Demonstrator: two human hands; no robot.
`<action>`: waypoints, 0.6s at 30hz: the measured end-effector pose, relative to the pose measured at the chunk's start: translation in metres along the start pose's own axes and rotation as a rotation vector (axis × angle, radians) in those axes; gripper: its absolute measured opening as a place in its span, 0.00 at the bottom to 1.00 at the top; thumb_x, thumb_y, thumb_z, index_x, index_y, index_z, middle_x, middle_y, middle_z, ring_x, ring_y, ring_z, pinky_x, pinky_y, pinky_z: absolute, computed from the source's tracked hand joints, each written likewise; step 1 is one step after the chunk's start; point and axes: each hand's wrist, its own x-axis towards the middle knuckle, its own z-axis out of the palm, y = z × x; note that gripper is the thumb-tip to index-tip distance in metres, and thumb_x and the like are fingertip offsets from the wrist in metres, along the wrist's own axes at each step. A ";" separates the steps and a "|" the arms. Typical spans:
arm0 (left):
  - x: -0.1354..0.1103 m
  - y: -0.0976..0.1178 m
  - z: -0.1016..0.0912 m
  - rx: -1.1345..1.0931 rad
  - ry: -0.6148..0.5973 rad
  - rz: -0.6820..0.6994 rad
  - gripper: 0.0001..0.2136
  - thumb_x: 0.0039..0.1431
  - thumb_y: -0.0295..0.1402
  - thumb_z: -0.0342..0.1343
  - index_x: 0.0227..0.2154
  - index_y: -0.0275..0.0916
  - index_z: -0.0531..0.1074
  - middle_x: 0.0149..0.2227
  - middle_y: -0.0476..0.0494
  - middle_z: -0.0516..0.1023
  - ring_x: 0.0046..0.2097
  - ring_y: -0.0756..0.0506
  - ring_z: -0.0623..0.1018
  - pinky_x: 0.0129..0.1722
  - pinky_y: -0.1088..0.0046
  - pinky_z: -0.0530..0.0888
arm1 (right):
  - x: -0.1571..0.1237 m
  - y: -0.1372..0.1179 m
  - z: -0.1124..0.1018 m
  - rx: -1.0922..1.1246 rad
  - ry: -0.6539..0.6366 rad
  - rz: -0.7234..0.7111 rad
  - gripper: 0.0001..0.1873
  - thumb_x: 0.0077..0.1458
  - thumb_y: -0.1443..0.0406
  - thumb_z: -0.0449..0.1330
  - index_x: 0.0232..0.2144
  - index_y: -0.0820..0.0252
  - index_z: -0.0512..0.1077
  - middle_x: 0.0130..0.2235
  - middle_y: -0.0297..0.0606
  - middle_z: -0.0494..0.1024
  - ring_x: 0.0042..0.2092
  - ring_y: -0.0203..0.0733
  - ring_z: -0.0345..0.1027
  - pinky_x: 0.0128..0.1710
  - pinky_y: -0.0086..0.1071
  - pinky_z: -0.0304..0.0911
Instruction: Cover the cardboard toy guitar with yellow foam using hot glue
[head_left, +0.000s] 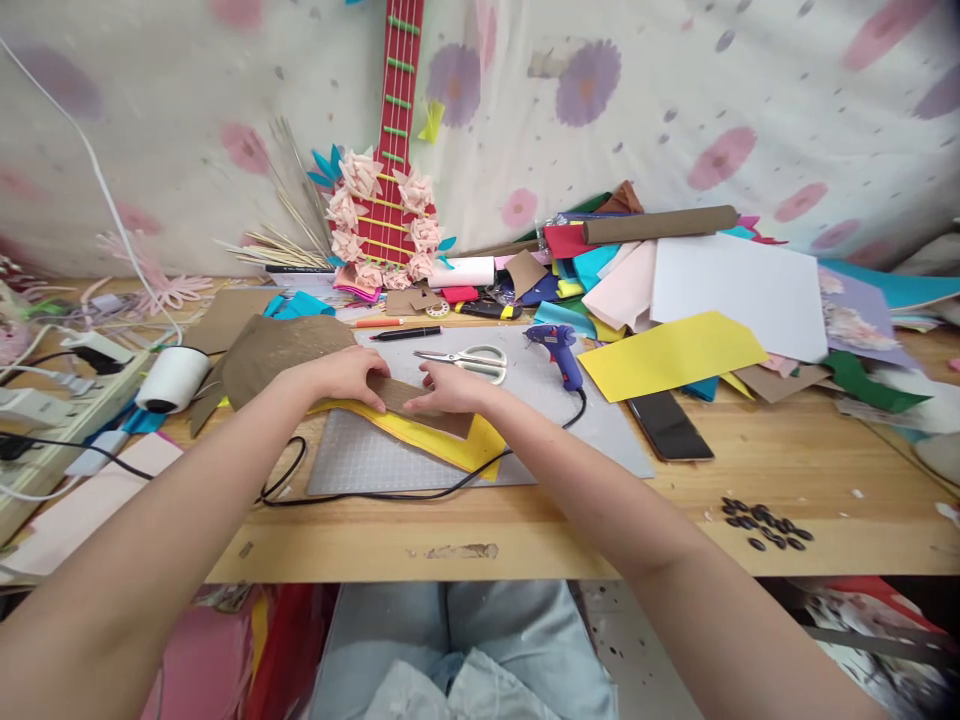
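A brown cardboard cutout point(289, 345) with a rounded body and a long straight neck lies over a yellow sheet point(472, 455) on the grey cutting mat point(600, 440). My left hand point(341, 378) has its thumb and fingers closed across the neck near the body. Farther along the neck, my right hand point(448, 388) grips it between thumb and fingers. The yellow sheet sticks out along the near edge and right end of the neck. Scissors point(480, 362) and a black marker point(409, 333) lie just beyond my hands.
A blue glue gun point(559, 355) rests on the mat's right side, its black cord running along the front. Farther right are a phone point(671, 428) and several dark beads point(765, 523). A red flower-trimmed guitar point(390, 215) stands behind. A power strip point(67, 430) is at left.
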 end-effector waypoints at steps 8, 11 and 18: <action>-0.007 0.019 0.010 0.098 0.167 0.021 0.23 0.39 0.49 0.62 0.37 0.40 0.73 0.38 0.43 0.73 0.43 0.41 0.72 0.42 0.68 0.67 | 0.003 -0.007 0.000 -0.266 0.059 -0.004 0.28 0.44 0.58 0.66 0.47 0.64 0.69 0.46 0.49 0.76 0.47 0.51 0.70 0.41 0.35 0.63; -0.007 0.025 0.013 0.153 0.229 0.022 0.21 0.40 0.48 0.63 0.36 0.40 0.73 0.36 0.44 0.73 0.43 0.41 0.72 0.42 0.66 0.67 | -0.002 -0.006 0.003 -0.338 0.107 -0.017 0.24 0.45 0.58 0.65 0.43 0.65 0.72 0.43 0.51 0.77 0.45 0.53 0.71 0.39 0.36 0.63; -0.016 0.031 0.014 0.213 0.358 0.044 0.17 0.41 0.45 0.64 0.33 0.42 0.73 0.34 0.45 0.71 0.45 0.40 0.70 0.50 0.61 0.64 | -0.015 -0.012 0.007 -0.399 0.164 -0.023 0.16 0.49 0.60 0.63 0.39 0.63 0.73 0.38 0.48 0.78 0.41 0.51 0.71 0.36 0.36 0.63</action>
